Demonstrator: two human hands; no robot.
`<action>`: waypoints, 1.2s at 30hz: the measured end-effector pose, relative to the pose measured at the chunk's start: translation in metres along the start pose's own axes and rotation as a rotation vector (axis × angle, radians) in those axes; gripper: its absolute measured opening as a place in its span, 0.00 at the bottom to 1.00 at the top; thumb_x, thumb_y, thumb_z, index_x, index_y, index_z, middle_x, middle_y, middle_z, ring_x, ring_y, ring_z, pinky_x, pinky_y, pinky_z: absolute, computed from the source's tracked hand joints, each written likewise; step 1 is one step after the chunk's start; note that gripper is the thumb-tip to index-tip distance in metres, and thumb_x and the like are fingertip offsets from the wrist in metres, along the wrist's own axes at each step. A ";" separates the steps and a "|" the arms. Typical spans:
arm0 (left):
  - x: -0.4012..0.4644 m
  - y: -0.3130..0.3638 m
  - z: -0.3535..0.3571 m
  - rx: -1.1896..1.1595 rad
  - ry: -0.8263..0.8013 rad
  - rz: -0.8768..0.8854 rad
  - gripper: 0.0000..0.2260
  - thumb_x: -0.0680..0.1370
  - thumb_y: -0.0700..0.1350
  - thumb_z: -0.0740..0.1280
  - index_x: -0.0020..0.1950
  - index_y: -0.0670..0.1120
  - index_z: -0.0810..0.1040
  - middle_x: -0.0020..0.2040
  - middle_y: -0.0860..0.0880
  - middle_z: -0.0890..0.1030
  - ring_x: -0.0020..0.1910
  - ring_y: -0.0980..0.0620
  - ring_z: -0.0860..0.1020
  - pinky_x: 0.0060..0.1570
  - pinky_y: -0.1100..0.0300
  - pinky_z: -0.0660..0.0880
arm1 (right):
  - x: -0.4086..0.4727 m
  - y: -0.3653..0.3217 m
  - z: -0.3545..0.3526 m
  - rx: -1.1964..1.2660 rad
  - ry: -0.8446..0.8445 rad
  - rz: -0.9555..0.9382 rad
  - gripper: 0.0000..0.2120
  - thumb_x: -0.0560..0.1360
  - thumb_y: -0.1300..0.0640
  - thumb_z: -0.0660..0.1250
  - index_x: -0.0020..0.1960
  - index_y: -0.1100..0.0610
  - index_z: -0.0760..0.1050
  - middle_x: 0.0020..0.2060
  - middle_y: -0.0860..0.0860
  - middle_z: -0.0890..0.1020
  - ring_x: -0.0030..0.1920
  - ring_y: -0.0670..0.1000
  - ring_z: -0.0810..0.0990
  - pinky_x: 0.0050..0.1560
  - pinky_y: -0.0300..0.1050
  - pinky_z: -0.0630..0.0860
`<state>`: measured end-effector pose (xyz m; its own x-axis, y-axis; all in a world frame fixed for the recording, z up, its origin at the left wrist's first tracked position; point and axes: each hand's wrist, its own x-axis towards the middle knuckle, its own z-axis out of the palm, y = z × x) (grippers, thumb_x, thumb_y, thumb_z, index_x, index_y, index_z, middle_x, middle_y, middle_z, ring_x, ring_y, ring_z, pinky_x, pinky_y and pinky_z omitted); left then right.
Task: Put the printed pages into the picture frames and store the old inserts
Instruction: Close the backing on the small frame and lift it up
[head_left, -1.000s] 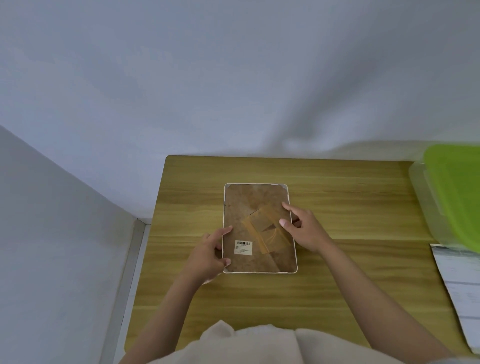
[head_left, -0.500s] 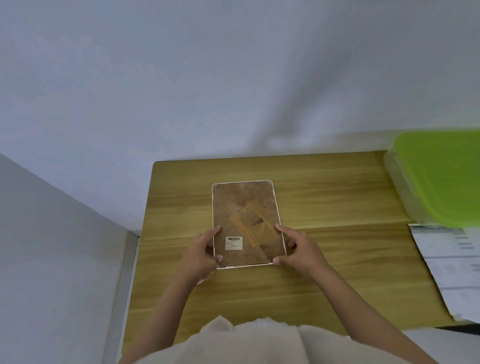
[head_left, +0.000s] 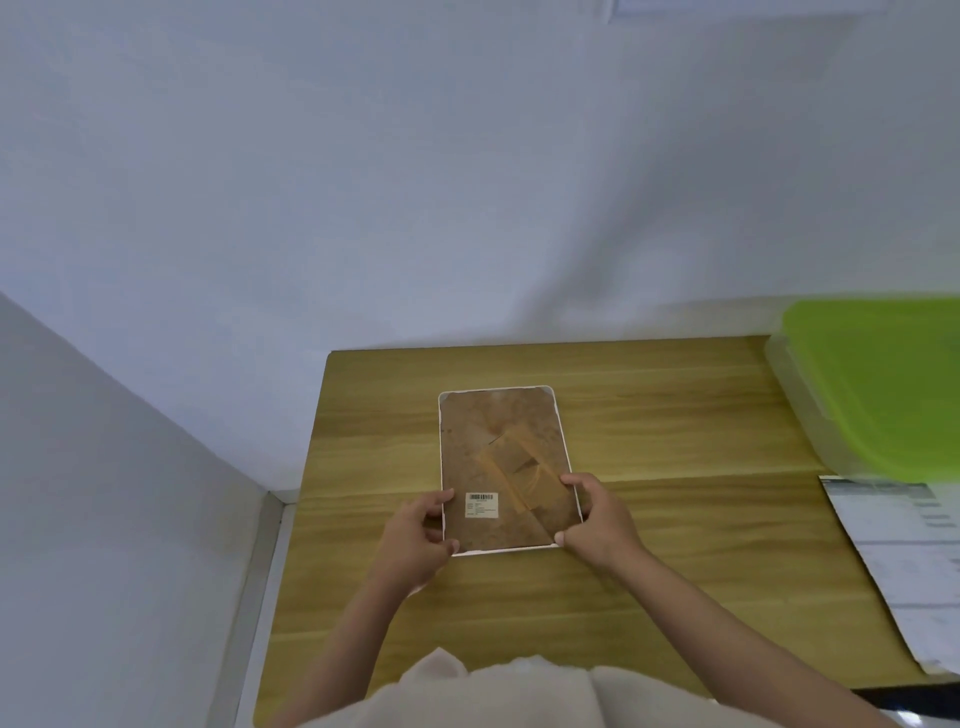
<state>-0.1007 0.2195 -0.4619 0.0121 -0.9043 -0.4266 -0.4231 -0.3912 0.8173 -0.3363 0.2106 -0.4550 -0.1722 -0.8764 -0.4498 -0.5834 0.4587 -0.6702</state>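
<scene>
From the head camera, a wooden counter stands against a pale wall, its left edge close to a side wall. A picture frame lies face down on it, nearer the left edge than the right and about midway between the far and near edges, its long sides running away from the person. The frame has a thin white rim with rounded corners and a brown backing board. A folded stand flap crosses the backing at a slant, and a small white barcode label sits near the lower left of the board.

The left hand grips the frame's near left corner, thumb on the backing beside the label and the other fingers curled at the rim. The right hand clamps the near right corner, fingers bent over the rim onto the backing and thumb at the bottom edge. Both forearms reach in from the near edge, above a cream garment.

At the far right corner of the counter stands a clear plastic box with a green lid, blurred. Just nearer, along the right edge, lie printed pages, their text too small to read.
</scene>
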 end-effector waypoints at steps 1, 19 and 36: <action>0.000 0.001 0.001 -0.003 0.000 -0.005 0.28 0.67 0.30 0.72 0.64 0.49 0.74 0.56 0.45 0.73 0.35 0.55 0.76 0.40 0.65 0.78 | 0.000 -0.003 0.001 0.006 0.005 0.022 0.32 0.59 0.68 0.72 0.59 0.48 0.73 0.38 0.49 0.78 0.36 0.50 0.78 0.33 0.39 0.71; -0.029 0.035 -0.027 -0.357 -0.161 -0.050 0.27 0.65 0.30 0.74 0.62 0.47 0.75 0.51 0.42 0.80 0.43 0.47 0.83 0.38 0.60 0.79 | -0.034 -0.007 0.008 0.231 0.162 -0.013 0.19 0.68 0.49 0.73 0.56 0.46 0.70 0.56 0.51 0.71 0.58 0.50 0.72 0.62 0.47 0.71; -0.067 0.105 -0.025 -0.032 0.018 0.506 0.26 0.64 0.43 0.78 0.58 0.59 0.78 0.51 0.60 0.80 0.45 0.60 0.78 0.42 0.68 0.76 | -0.043 -0.119 -0.021 0.503 0.070 -0.435 0.30 0.73 0.53 0.70 0.69 0.39 0.60 0.48 0.52 0.81 0.44 0.48 0.84 0.46 0.47 0.81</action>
<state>-0.1237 0.2349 -0.3378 -0.1714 -0.9847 0.0325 -0.3523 0.0921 0.9314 -0.2762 0.1905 -0.3440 -0.0654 -0.9967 -0.0482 -0.1730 0.0589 -0.9832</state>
